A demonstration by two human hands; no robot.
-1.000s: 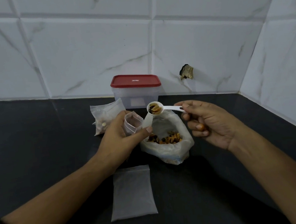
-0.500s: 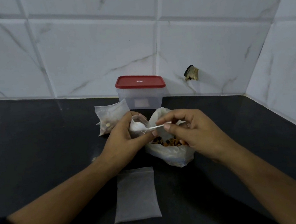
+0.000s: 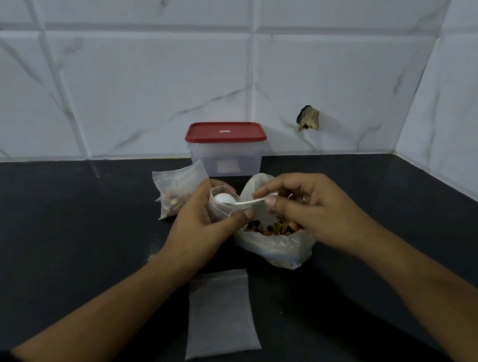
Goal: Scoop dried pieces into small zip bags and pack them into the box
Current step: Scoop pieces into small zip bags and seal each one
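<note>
Dark worktop (image 3: 62, 241): zip bag (image 3: 217, 213) is clamped by left grip (image 3: 204, 228), spoon (image 3: 224, 199) pinched by right grip (image 3: 308, 212). Should be tipped deep inside, slowly.

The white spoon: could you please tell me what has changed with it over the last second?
The right hand swung the white spoon left, from above the big bag to the small zip bag in the left hand, and turned its bowl over into it. Both grips, the box and the flat bag stayed.
</note>
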